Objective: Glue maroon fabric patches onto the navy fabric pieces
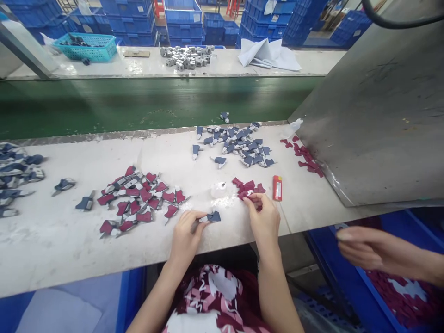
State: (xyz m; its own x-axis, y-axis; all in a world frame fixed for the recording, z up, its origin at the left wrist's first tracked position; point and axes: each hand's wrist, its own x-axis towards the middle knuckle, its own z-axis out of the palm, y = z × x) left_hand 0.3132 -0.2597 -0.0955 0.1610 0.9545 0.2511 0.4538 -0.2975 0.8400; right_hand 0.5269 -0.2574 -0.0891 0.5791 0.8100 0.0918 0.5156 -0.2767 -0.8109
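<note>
My left hand [187,230] pinches a small dark blue and grey plastic part [214,216] just above the table near its front edge. At a small heap of maroon plastic pieces [248,186], my right hand [264,217] has its thumb and fingers closed together; whether a piece sits between the fingertips is hard to make out. Left of my left hand lies a pile of grey parts with maroon faces [138,199]. Beyond both hands is a pile of blue and grey parts [239,143]. A small clear bottle [219,189] stands between the hands.
A red lighter [277,188] lies right of the maroon heap. More maroon pieces [308,159] rest against a metal panel [381,101]. Another person's hand [367,247] reaches in over a blue crate [378,296] at right. A green conveyor belt [121,104] runs behind the table.
</note>
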